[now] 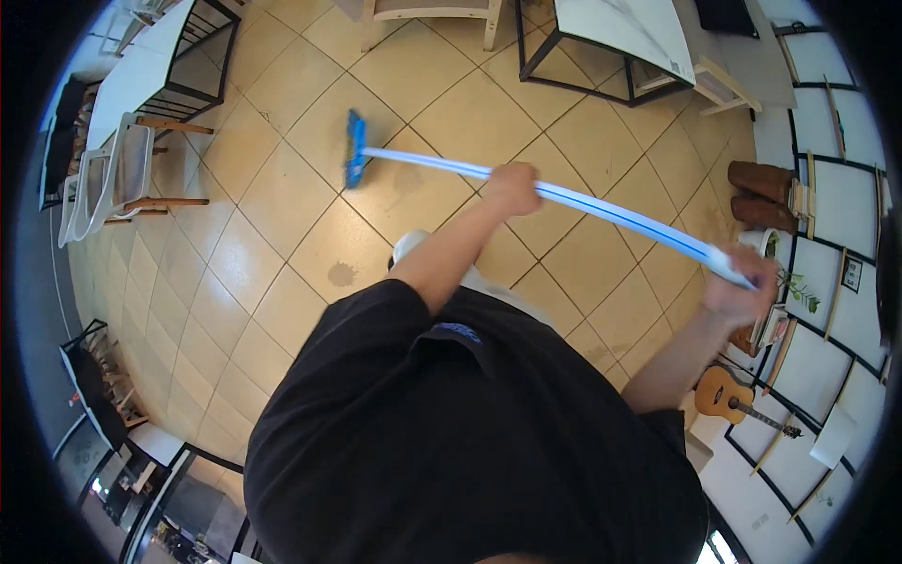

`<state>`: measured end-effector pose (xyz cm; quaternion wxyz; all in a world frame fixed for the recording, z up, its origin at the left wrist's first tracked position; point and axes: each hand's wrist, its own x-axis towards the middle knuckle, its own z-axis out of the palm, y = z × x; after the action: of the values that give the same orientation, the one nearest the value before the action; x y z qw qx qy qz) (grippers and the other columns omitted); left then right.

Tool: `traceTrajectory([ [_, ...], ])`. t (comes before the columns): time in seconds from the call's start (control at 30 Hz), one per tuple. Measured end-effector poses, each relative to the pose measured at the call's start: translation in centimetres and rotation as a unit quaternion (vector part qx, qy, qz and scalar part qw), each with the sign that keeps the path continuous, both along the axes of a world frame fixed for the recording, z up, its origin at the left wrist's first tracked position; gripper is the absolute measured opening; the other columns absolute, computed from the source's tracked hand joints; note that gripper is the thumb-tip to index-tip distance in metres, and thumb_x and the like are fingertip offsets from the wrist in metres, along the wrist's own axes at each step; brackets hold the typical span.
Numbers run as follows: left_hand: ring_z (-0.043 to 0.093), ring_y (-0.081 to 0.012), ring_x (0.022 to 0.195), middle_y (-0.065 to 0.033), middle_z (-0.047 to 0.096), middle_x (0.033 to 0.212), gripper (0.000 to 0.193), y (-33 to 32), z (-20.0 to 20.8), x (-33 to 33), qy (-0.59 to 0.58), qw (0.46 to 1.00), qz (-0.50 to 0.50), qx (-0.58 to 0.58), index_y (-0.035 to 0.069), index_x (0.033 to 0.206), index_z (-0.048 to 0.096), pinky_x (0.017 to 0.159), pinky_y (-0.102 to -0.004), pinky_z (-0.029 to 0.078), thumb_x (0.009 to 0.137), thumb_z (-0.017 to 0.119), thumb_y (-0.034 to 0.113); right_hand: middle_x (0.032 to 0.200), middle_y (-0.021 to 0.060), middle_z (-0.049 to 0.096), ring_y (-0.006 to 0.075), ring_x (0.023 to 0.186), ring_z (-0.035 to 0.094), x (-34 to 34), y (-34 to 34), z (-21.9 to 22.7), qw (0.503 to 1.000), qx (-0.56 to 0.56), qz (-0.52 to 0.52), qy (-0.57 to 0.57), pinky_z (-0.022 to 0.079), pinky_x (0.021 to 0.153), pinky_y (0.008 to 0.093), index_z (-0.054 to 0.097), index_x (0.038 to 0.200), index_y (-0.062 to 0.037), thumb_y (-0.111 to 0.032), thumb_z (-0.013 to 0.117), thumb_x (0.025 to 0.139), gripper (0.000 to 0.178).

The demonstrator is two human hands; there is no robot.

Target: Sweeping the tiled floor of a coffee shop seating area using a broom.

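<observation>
A broom with a pale blue-and-white striped handle [615,214] slants across the view from far left to near right. Its narrow blue head [355,150] rests on the tiled floor; the bristles are too small to make out well. Around the middle of the handle, my left hand [514,189] is closed. My right hand [742,282] grips the handle's near end, slightly blurred, with the dark tip showing at the fingers. Both arms are spread wide, right hand farther out than left.
Tan floor tiles [319,216] surround me, with a damp-looking spot [342,274]. At left stand a white chair [122,179] and white table [141,66]. A marble-look table [625,33] is far right. Brown boots [759,195] and a guitar [722,393] line the right wall.
</observation>
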<state>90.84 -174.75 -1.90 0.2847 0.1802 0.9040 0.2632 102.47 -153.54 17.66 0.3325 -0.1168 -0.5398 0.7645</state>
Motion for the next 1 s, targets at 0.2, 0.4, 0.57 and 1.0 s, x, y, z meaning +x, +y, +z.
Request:
traceTrajectory([
  [0.2, 0.054, -0.0259, 0.072, -0.0089, 0.055, 0.074, 0.015, 3.9, 5.8, -3.1, 0.128, 0.976, 0.016, 0.178, 0.012, 0.070, 0.056, 0.062, -0.0366, 0.044, 0.057, 0.056, 0.017, 0.049, -0.0024, 0.029, 0.0098, 0.046, 0.029, -0.3, -4.2, 10.5, 0.961, 0.122, 0.202, 0.144, 0.026, 0.058, 0.0313, 0.033, 0.051, -0.0147, -0.025, 0.037, 0.076, 0.026],
  [0.4, 0.053, -0.0266, 0.075, -0.0092, 0.054, 0.072, 0.014, -0.1, 0.0, -9.4, 0.084, 0.966, 0.064, 0.236, 0.010, 0.071, 0.053, 0.062, -0.0368, 0.044, 0.059, 0.055, 0.014, 0.047, 0.0045, 0.028, 0.0133, 0.044, 0.031, -8.8, -15.3, 5.4, 0.930, 0.321, 0.152, 0.099, 0.033, 0.052, 0.0321, 0.028, 0.050, -0.0085, -0.017, 0.032, 0.074, 0.026],
  [0.57, 0.052, -0.0275, 0.076, -0.0108, 0.054, 0.073, 0.013, -8.0, -1.5, -10.0, 0.048, 0.970, 0.090, 0.220, 0.009, 0.072, 0.053, 0.063, -0.0364, 0.044, 0.060, 0.055, 0.014, 0.046, 0.0016, 0.029, 0.0118, 0.043, 0.031, -13.7, -18.0, 4.8, 0.953, 0.174, 0.228, 0.099, 0.033, 0.053, 0.0316, 0.030, 0.051, -0.0111, -0.019, 0.032, 0.078, 0.028],
  [1.0, 0.053, -0.0270, 0.080, -0.0118, 0.056, 0.079, 0.018, -27.7, -6.6, -13.3, -0.063, 0.992, 0.105, 0.018, 0.009, 0.078, 0.055, 0.068, -0.0356, 0.043, 0.063, 0.052, 0.018, 0.046, -0.0009, 0.027, 0.0118, 0.041, 0.028, -23.6, -29.2, -3.7, 0.989, -0.073, 0.025, -0.125, 0.032, 0.050, 0.0331, 0.030, 0.054, -0.0130, -0.022, 0.040, 0.078, 0.027],
])
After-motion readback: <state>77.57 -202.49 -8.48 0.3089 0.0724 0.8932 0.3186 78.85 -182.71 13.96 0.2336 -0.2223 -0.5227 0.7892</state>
